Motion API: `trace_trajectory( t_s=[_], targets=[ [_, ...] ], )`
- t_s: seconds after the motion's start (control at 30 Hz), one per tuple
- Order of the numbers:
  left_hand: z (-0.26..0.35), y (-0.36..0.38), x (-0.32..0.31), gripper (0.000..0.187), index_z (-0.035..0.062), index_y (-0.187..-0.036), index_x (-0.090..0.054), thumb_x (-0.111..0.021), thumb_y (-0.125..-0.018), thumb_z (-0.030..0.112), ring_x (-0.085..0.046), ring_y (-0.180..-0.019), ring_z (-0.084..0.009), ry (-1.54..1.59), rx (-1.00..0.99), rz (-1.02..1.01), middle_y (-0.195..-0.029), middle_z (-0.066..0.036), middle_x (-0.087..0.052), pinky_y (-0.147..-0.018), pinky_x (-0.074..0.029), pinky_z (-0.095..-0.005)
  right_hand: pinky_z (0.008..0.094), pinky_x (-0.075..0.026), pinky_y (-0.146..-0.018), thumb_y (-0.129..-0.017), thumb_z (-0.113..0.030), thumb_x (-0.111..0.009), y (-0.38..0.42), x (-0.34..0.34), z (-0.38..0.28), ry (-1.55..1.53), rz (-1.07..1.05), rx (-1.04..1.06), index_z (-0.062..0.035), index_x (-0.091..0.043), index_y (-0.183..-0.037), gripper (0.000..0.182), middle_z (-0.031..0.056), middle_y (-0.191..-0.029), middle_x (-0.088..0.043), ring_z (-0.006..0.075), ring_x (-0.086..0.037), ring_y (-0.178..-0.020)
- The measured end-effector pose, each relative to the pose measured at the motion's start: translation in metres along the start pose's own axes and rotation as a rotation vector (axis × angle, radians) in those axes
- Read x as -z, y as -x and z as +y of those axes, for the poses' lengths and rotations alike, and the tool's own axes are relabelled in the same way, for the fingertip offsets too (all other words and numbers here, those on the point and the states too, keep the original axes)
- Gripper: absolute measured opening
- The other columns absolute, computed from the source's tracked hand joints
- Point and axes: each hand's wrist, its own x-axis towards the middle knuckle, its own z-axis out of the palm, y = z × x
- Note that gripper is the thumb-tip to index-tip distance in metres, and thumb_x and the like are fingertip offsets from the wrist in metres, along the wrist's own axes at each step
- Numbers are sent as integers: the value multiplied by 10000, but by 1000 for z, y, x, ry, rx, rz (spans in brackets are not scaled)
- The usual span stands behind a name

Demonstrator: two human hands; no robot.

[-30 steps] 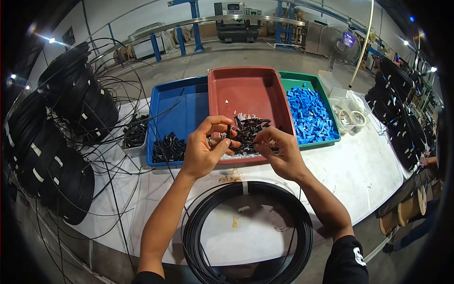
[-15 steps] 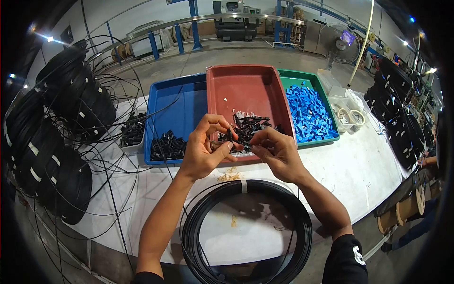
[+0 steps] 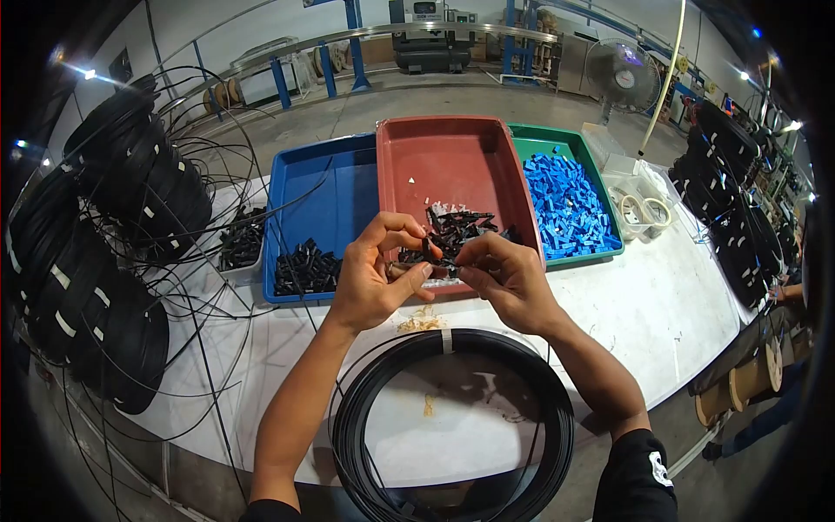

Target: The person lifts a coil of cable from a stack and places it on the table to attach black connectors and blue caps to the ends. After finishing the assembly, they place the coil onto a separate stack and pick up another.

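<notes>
Both hands meet in front of the red tray [image 3: 444,157], above its near edge. A small black plastic part [image 3: 429,250] is pinched between the thumb and fingers of my left hand [image 3: 374,277]. My right hand [image 3: 511,283] is closed too, its thumb and forefinger pinching at the dark piece's right end; the exact contact is partly hidden. Behind the fingers, loose black parts [image 3: 465,228] and small white bits lie in the red tray. Below my hands a coil of black cable [image 3: 348,435] rests at the table's front edge.
A blue tray [image 3: 326,183] with black parts stands left, a green tray [image 3: 600,187] of blue pieces right. Big black cable coils [image 3: 96,287] and stray loops crowd the left side. A clear container [image 3: 639,217] holds tape rolls. More coils [image 3: 726,209] stand far right.
My right fingertips have come slightly closer to my left hand, and the dark piece between them now tilts toward the right fingers. The head view has shifted slightly.
</notes>
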Motion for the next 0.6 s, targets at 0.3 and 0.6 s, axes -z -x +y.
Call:
trace_trajectory(
  t_s=[0.3, 0.6],
  targets=[
    [-3, 1, 1, 335, 36, -1139, -509, -601, -843, -91, -705, -852, -164, -57, -31, 1, -1054, -120, -615, -639, -673, -279, 245, -508, -754, -939, 4, -647, 0, 1, 1, -7, -2, 4, 13, -608, -1030, 100, 30, -918, -637, 68, -598, -853],
    [3, -2, 3, 503, 52, -1323, -427, -623, -871, -51, -715, -891, -214, -93, 7, -63, -1059, -171, -642, -640, -652, -280, 256, -474, -643, -906, 16, -660, -4, 0, 8, -14, 77, 85, 24, -602, -992, 104, 76, -788, -640, 84, -570, -692]
  ],
)
